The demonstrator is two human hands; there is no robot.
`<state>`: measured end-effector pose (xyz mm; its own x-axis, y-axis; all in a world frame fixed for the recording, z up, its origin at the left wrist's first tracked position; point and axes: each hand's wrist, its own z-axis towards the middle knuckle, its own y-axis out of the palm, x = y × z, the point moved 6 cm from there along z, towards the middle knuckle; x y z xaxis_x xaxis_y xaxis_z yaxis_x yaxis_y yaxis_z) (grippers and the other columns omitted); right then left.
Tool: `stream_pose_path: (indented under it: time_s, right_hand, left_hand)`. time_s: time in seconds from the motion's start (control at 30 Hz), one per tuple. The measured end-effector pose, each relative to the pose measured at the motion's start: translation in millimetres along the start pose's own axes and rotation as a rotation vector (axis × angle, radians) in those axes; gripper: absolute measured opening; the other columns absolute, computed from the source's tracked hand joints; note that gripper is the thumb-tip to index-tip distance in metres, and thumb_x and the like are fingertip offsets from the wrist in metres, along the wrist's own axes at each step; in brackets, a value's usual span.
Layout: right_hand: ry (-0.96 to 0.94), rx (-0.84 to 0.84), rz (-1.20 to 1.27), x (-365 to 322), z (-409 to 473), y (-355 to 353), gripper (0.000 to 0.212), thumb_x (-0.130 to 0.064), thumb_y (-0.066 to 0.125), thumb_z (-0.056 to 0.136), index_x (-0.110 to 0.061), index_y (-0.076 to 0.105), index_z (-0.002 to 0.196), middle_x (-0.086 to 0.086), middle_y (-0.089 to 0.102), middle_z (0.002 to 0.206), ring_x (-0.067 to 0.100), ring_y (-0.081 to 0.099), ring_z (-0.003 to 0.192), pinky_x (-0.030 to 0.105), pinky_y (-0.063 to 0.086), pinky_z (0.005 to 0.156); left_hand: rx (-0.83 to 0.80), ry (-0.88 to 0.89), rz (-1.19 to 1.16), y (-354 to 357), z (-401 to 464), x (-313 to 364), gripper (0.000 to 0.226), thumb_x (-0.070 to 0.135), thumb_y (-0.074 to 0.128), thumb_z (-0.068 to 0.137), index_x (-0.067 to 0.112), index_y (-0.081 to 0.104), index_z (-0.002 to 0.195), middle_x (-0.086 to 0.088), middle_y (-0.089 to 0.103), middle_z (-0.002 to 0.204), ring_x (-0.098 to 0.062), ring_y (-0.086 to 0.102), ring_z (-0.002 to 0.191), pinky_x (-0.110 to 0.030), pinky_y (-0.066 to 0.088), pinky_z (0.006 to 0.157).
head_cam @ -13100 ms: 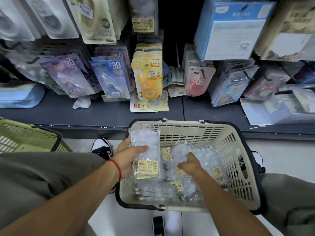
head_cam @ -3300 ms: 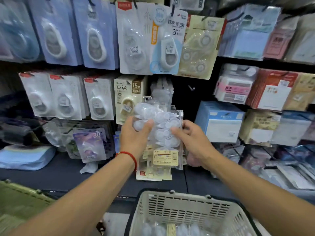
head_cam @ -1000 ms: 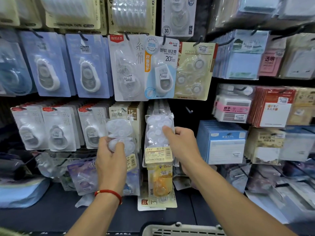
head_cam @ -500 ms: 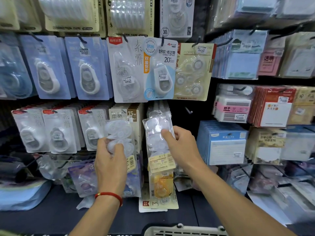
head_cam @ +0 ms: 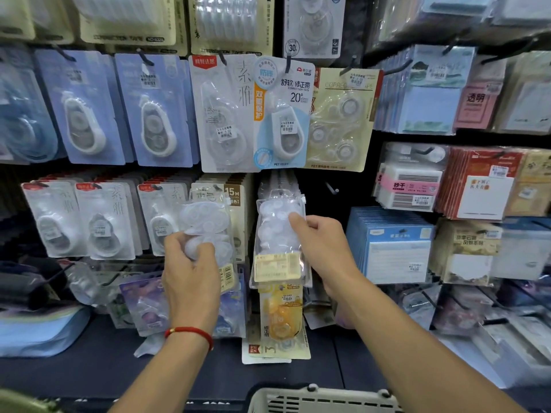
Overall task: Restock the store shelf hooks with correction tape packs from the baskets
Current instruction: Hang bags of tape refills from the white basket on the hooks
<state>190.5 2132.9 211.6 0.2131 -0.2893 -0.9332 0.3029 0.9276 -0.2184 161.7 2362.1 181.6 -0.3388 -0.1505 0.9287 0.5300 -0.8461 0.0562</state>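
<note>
right hand point(head_cam: 323, 248) | pack point(head_cam: 278, 236) straightened since earlier | left hand point(head_cam: 190, 272) unchanged

Two clear packs of white correction tapes are held upright at the hooks point(head_cam: 331, 189) — one pack point(head_cam: 278, 239) hung there, the other pack point(head_cam: 208, 234) just left of it.

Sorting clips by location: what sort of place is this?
Likely a stationery shop aisle: carded correction tape packs on wall hooks, small price stickers, and a cream plastic shopping basket below.
</note>
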Motion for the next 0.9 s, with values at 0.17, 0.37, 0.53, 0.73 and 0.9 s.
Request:
stream_pose_path:
  time_s: [0.17,0.37,0.53,0.73,0.9]
  right_hand:
    - [-0.223,0.031,-0.445,-4.6,-6.2,-5.7,0.037,-0.041,0.056,0.104,-0.021,0.062,0.135,-0.006,0.065,0.119,0.012,0.062,0.11,0.032,0.052,0.095]
    - [-0.175,-0.164,-0.197,6.4,-13.1,13.9,0.024,-0.043,0.067,0.098,-0.021,0.069,0.088,-0.002,0.075,0.084,0.009,0.07,0.079,0.029,0.056,0.074]
    - [-0.033,0.005,-0.041,8.8,-10.3,-4.2,0.029,-0.04,0.063,0.101,-0.013,0.069,0.093,0.01,0.076,0.086,0.034,0.068,0.079,0.048,0.056,0.074]
    - [0.018,0.023,0.019,11.9,-8.4,-7.3,0.04,-0.039,0.065,0.098,0.0,0.065,0.09,-0.001,0.051,0.064,0.013,0.045,0.061,0.034,0.04,0.061]
    - [-0.054,0.019,-0.198,12.0,-6.2,-7.5,0.031,-0.044,0.061,0.101,-0.015,0.069,0.104,-0.007,0.07,0.082,0.015,0.066,0.077,0.032,0.05,0.068]
  left_hand:
    - [-0.062,0.018,-0.009,7.5,-1.9,1.6,0.019,0.021,0.06,0.095,0.038,0.055,0.103,0.014,0.065,0.1,0.009,0.06,0.082,-0.027,0.045,0.072]
    - [-0.387,-0.111,-0.176,49.8,-20.1,-3.8,0.025,0.02,0.071,0.098,0.032,0.066,0.12,0.009,0.075,0.109,-0.002,0.072,0.099,-0.015,0.056,0.075]
    - [-0.425,-0.1,-0.131,56.0,-25.7,-3.8,0.042,0.011,0.069,0.097,0.029,0.062,0.134,0.002,0.069,0.098,-0.004,0.067,0.082,-0.013,0.055,0.071]
    - [-0.414,-0.071,-0.172,51.2,-24.3,0.3,0.042,0.002,0.071,0.093,0.03,0.066,0.124,-0.003,0.069,0.097,-0.002,0.064,0.073,-0.017,0.057,0.068]
    - [-0.406,-0.014,-0.032,48.9,-22.0,-3.1,0.037,0.008,0.07,0.095,0.038,0.066,0.117,0.009,0.071,0.101,0.002,0.068,0.081,-0.018,0.059,0.077]
